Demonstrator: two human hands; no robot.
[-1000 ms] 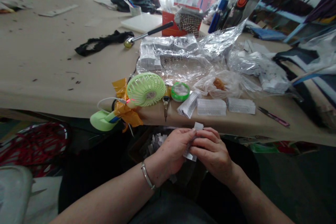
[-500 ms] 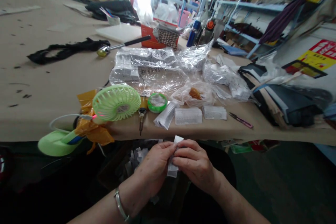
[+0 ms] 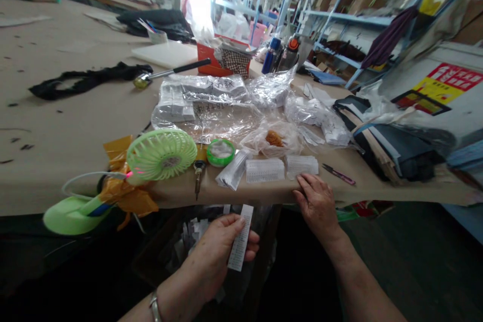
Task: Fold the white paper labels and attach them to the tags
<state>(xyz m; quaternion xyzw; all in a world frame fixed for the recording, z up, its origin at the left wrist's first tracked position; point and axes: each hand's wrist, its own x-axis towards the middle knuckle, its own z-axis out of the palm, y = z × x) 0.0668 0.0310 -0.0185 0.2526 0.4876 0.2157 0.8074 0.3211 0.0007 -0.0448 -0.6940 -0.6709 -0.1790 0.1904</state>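
Note:
My left hand [image 3: 216,247] is closed on a white printed label strip [image 3: 240,239], pinched under the thumb below the table edge. My right hand [image 3: 318,205] lies at the table's front edge with thumb and fingers apart. Its fingertips touch the lower edge of the right stack of labels [image 3: 302,165]. Left of that stack lie a second label stack [image 3: 265,170] and a slanted, fanned bundle of labels [image 3: 233,170]. Small scissors-like snips [image 3: 338,174] rest to the right of my right hand.
A green fan [image 3: 162,155], a soldering-iron-like tool [image 3: 198,176] and a round green tub [image 3: 221,152] stand at the front left. Behind are plastic-wrapped label bundles [image 3: 211,105] and a bag holding orange-brown bits [image 3: 274,138]. Dark folded fabric [image 3: 392,146] lies at right. White scraps [image 3: 192,234] hang below the table.
Both hands were together on folded white labels below the table edge. My right hand has let go and moved up and right to the right label stack. My left hand keeps a strip.

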